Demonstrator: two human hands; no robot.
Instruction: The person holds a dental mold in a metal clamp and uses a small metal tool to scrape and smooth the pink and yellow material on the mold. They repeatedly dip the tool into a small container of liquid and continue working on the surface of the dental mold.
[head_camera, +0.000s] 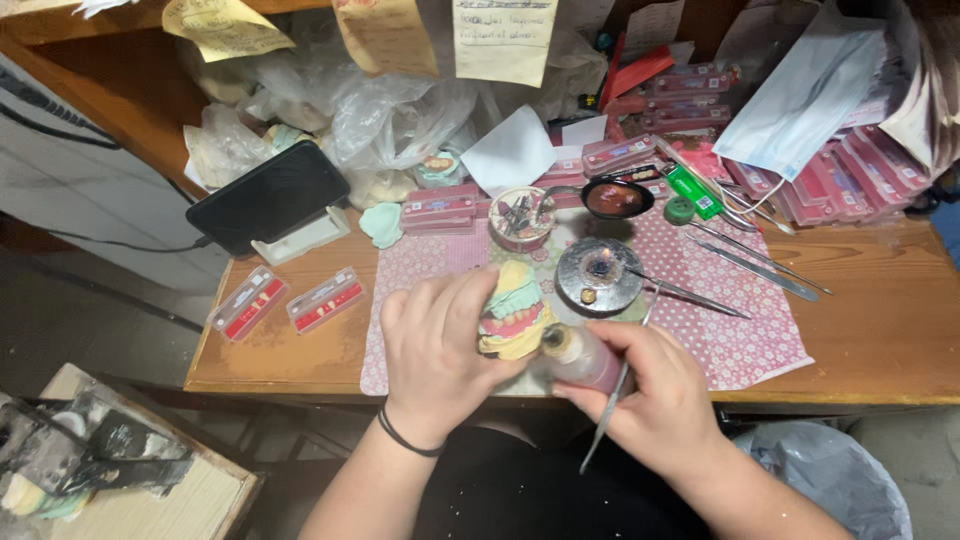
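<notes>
Pink wax and yellow plaster make the dental model (513, 312) that the left hand (437, 350) holds in a closed grip, just in front of the round burner (598, 277), while the right hand (655, 395) pinches a small bottle (583, 358) and a metal tool (612, 400) beside the model.
</notes>
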